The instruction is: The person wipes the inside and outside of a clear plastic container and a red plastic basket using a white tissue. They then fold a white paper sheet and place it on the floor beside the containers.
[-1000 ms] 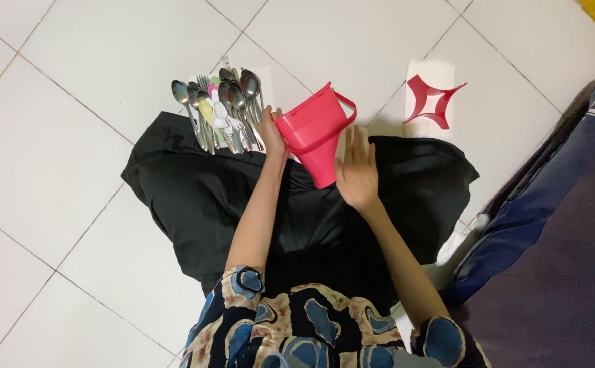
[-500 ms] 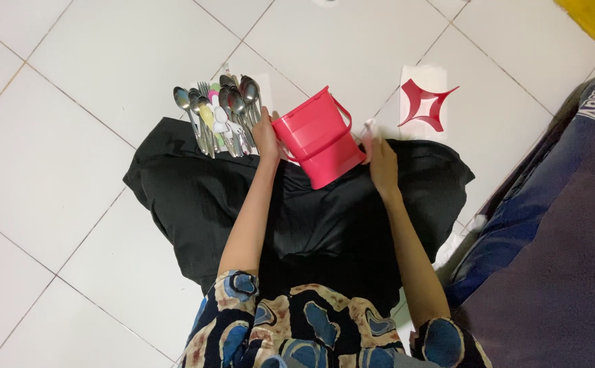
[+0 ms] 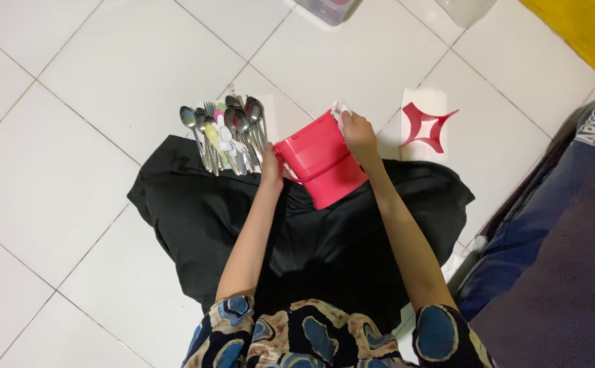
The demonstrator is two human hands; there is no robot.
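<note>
Red plastic container [image 3: 321,167] is held on the lap, on the black skirt [image 3: 195,211], tilted with its mouth turned away from the body. Change vs. a second ago: right hand [image 3: 357,133] has been moved from the container's lower side up to its far rim; a small white cloth or tissue [image 3: 340,109] is now pinched in its fingers and pressed to the rim. Reads as wiping in progress, judged only from the contact. Left hand [image 3: 270,170] is kept clenched on the container's left wall, by the handle; grip unchanged.

Materials/shapes:
- Container: rigid glossy plastic, squarish tapered body, thin bail handle.
- Cutlery [image 3: 228,133]: just left of the container, polished steel spoons and forks, a few pastel plastic ones, laid in a row on white paper.
- Red four-pointed piece [image 3: 427,126]: right of the container, on a white napkin, thin concave-edged plastic.
- Floor [image 3: 93,82]: glossy white tile, dark grout.
</note>
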